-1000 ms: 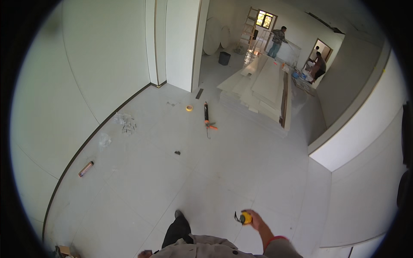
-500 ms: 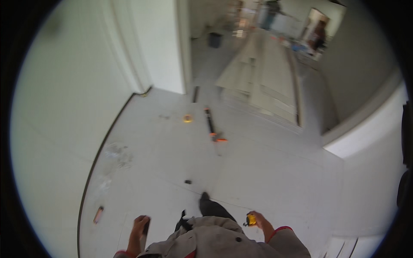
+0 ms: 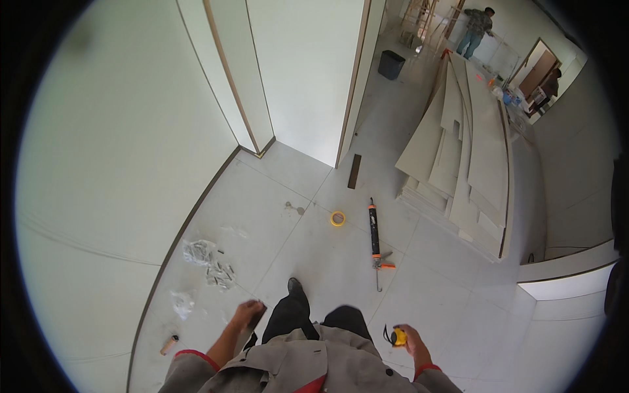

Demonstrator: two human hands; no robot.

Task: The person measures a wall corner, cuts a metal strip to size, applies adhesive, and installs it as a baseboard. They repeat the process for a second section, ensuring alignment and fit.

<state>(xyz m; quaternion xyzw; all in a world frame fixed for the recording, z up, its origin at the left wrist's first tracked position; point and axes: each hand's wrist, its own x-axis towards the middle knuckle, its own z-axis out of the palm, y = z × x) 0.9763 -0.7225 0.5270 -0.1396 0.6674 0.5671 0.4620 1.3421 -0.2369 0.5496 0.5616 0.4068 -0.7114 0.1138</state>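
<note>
The person's right hand (image 3: 410,338) has its fingers curled around a yellow tape measure (image 3: 398,337), held above the floor (image 3: 314,252) just beyond the right thigh, a dark strap dangling from it. The left hand (image 3: 247,312) is low by the left leg, fingers wrapped around a brown strip (image 3: 259,318); I can't make out each fingertip.

Along the floor's left edge, by the dark skirting (image 3: 191,228), lie a plastic bag (image 3: 198,251) with small pieces spilling beside it, and a tube (image 3: 170,345) nearer the person. Ahead, a caulking gun (image 3: 374,230) lies with its orange handle toward us, a yellow roll of tape (image 3: 337,219) to its left and a dark strip (image 3: 354,171) farther off, near the wall's corner. Pale panels (image 3: 452,160) lie stacked toward the floor's right edge.
</note>
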